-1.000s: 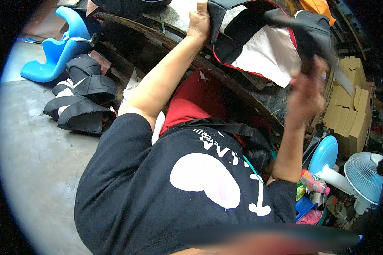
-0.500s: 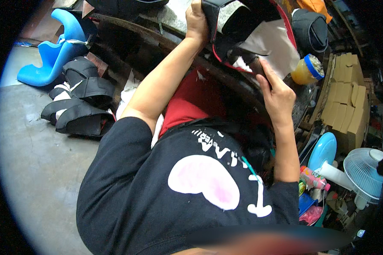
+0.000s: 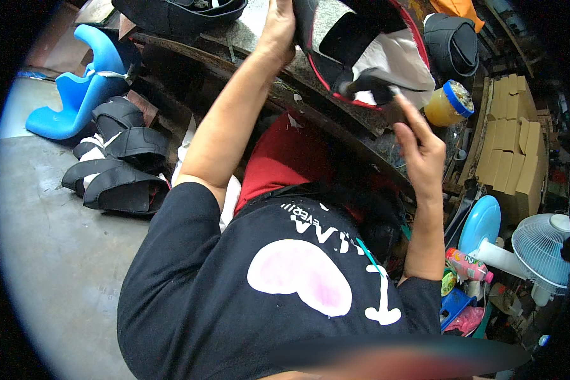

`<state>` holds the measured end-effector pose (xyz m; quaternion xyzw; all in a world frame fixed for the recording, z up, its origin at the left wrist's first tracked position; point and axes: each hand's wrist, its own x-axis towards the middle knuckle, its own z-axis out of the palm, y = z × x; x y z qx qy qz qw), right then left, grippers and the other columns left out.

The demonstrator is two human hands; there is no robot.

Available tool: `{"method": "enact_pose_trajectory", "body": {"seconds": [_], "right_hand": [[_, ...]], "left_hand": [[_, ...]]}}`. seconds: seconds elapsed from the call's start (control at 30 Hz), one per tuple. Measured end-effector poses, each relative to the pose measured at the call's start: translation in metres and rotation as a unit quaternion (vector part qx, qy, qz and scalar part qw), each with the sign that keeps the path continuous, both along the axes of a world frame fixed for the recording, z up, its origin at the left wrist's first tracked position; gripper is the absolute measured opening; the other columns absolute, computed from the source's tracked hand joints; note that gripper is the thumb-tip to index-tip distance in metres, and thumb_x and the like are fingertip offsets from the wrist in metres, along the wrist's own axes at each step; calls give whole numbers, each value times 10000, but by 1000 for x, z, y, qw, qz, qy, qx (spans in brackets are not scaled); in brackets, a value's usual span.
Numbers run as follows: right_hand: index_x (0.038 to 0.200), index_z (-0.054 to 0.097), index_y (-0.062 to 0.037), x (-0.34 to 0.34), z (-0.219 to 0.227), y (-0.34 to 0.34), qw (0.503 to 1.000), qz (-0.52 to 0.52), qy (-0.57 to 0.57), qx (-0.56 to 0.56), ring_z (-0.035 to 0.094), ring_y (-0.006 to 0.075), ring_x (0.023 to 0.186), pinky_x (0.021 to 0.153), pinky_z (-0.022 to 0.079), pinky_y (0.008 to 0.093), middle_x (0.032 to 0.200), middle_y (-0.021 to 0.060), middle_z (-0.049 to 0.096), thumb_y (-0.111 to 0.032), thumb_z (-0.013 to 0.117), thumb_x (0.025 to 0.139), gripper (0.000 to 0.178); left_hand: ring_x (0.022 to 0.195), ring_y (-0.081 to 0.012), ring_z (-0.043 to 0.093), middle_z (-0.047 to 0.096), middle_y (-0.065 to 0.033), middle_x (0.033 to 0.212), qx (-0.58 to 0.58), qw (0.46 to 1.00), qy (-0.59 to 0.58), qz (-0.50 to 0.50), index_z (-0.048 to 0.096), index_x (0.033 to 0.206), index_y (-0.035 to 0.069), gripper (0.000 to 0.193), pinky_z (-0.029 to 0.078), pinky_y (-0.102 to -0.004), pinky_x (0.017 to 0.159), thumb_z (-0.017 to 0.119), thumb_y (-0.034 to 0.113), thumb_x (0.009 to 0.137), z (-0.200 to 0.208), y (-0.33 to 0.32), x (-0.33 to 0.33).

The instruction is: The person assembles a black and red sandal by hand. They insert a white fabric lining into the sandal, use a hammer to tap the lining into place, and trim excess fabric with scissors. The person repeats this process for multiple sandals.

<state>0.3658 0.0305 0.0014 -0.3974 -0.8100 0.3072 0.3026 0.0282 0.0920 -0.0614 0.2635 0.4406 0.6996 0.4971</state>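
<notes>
My left hand (image 3: 280, 31) is closed on the left edge of a black piece with red trim and white lining (image 3: 396, 56), which looks like a shoe upper or bag part. The piece lies spread on the worktop, its top cut off by the picture's edge. In my right hand (image 3: 422, 154) is a hammer (image 3: 377, 81) with a dark, motion-blurred head. My fingers wrap its brown handle, the index finger stretched along it. The hammer head is over the near edge of the piece; whether it touches cannot be made out.
Beside the piece stands a jar with yellowish contents and a blue lid (image 3: 451, 103). Similar black pieces (image 3: 451, 44) rest on the worktop and in a pile (image 3: 130, 149) on the floor. Blue foam-like shape (image 3: 85, 88) at left; cardboard boxes (image 3: 510, 142) and a fan (image 3: 541, 253) at right.
My left hand has shifted slightly up and left with the black piece. The hammer in my right hand has swung, and its head now shows more clearly above the piece's near edge.
</notes>
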Motion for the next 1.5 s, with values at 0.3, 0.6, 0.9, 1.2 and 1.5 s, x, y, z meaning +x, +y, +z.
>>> {"method": "enact_pose_trajectory", "body": {"seconds": [0.3,0.6,0.9,1.2,1.5], "right_hand": [[1423,607,-113,21,48,21,979,-65,155,113,551,27,694,598,456,186,947,21,708,-128,653,1008,418],[1330,658,-405,-32,4,45,978,-137,-133,88,755,290,895,787,572,405,988,152,755,-537,595,973,385],[1396,632,-195,-20,11,56,970,-74,103,209,704,161,741,702,565,312,1107,50,771,-275,686,982,425],[1354,664,-239,9,2,62,963,-99,45,245,759,221,898,778,576,342,1157,104,746,-313,684,971,391],[1339,662,-348,7,-1,60,927,-156,-186,285,738,285,865,712,575,368,1040,80,756,-422,632,979,369]], "left_hand": [[979,-263,682,723,-57,1178,-87,718,690,6,767,1089,104,540,507,-424,882,607,594,925,83,4,-3],[1089,-297,689,742,-102,1164,-92,737,669,-18,777,1114,147,548,509,-410,953,570,610,909,109,1,6],[1106,-282,687,733,-82,1199,-117,731,672,-27,771,1152,200,490,513,-385,959,569,582,920,117,0,18],[1140,-274,676,723,-79,1230,-129,743,653,-63,764,1172,199,545,502,-379,986,547,630,920,121,8,18],[1236,-293,623,681,-95,1314,-158,710,679,-99,728,1247,173,621,451,-384,1062,526,662,921,130,16,21]]}}
